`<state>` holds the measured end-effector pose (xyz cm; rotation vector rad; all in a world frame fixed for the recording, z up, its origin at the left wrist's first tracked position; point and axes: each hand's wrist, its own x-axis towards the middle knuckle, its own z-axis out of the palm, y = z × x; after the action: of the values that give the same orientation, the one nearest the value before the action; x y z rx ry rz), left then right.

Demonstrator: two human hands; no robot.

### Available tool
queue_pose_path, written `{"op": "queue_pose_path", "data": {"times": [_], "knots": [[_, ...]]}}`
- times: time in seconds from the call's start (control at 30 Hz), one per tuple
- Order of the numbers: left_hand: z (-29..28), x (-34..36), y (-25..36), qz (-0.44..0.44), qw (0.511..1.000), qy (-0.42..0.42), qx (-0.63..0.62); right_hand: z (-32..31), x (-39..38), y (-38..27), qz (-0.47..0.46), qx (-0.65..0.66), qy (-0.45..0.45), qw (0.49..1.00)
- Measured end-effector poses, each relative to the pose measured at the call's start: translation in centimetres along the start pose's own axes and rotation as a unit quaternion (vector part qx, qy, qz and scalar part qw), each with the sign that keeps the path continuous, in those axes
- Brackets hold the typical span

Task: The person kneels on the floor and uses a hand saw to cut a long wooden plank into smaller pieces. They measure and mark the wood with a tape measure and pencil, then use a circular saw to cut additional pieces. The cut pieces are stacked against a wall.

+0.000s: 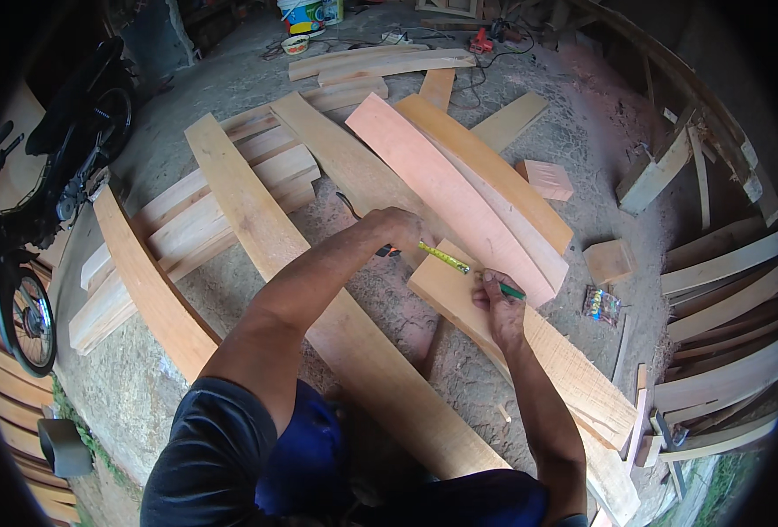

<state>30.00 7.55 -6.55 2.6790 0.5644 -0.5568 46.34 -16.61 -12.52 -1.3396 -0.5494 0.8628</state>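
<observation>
Currently: yellow tape blade [444,257] held over end of thick board [529,347]

Tape blade is run out over the board's far end, between both hands. Left hand [398,228] is closed around the tape's near-left end; grip is partly hidden by the hand's own back. Orange-and-black piece [390,251] is seen under it; whether that is the tape case cannot be told. Green pen-like tool [512,292] is held in right hand [499,301], fingers pinched narrow, just beside the blade's tip, above the board.

Containers: white-and-blue bucket [303,16] is stood at the back of the floor, small white tub [295,45] just in front. Something is held in the tub, too small to name; bucket contents can't be told.

Writing: print is carried by the bucket and by a colourful packet [601,305] right of the board; blade markings too small to be read.

Edges/room: the board's left edge is separated from long plank [354,342] by a strip of concrete floor [472,395]. Pinkish plank [450,189] is laid just beyond the right hand. Wooden block [610,261] is set near the packet.
</observation>
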Motion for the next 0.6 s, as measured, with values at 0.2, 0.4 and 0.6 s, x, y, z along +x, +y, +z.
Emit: {"op": "queue_pose_path", "data": {"times": [0.2, 0.4, 0.6], "knots": [[-1.0, -0.6, 0.8, -0.015, 0.999, -0.024, 0.018, -0.1, 0.2, 0.2, 0.026, -0.005, -0.007, 1.000], [-0.3, -0.5, 0.2, -0.028, 1.000, -0.007, 0.004, 0.3, 0.4, 0.7, 0.018, -0.022, -0.021, 0.999], [-0.5, -0.7, 1.0, -0.035, 0.999, -0.002, 0.005, 0.4, 0.2, 0.0, 0.032, -0.051, -0.020, 0.998]]}}
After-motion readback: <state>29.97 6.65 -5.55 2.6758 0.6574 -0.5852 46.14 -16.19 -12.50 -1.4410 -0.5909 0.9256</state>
